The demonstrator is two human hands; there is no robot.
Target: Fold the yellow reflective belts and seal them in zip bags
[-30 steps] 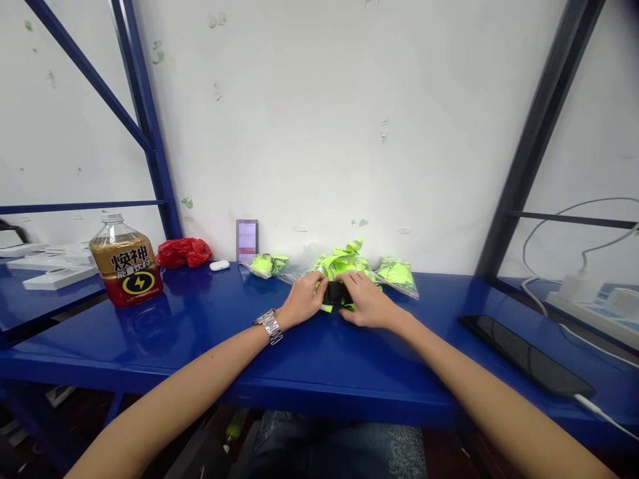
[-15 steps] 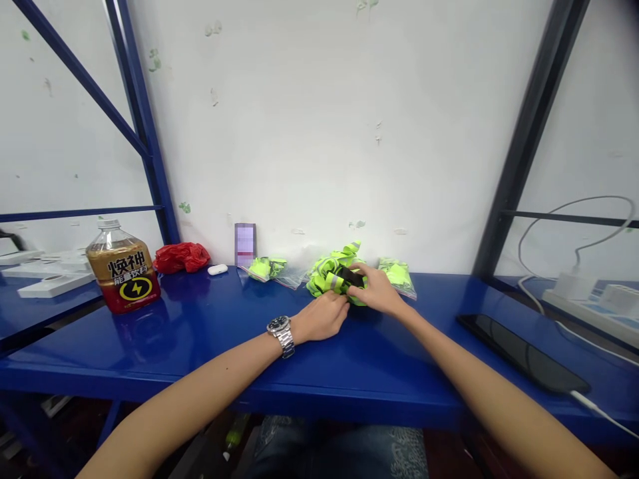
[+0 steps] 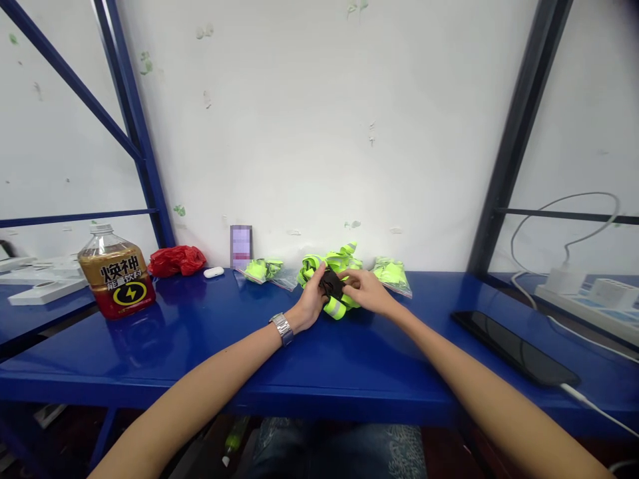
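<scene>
A bundle of neon-yellow reflective straps [image 3: 328, 261] with grey stripes lies bunched on the blue table. Part of it is black, and this black strap piece [image 3: 332, 284] sits between my hands. My left hand [image 3: 310, 301], with a metal watch on its wrist, is closed around the black piece from the left, thumb on top. From the right, my right hand [image 3: 367, 290] pinches the same black piece with curled fingers. One yellow strap loop hangs down in front, between the hands. Where my right fingertips grip is partly hidden.
Bagged neon straps [image 3: 392, 274] lie right of the bundle, another bag [image 3: 264, 269] left of it. Leftward are a propped phone [image 3: 241, 246], white case [image 3: 213, 272], red plastic bag [image 3: 177, 260] and large drink bottle [image 3: 117, 273]. A charging phone [image 3: 514, 348] lies at right.
My left hand has turned from palm-down to thumb-up and now holds the black piece, which has shifted left. A yellow strap loop has come down in front. The view has shifted slightly.
</scene>
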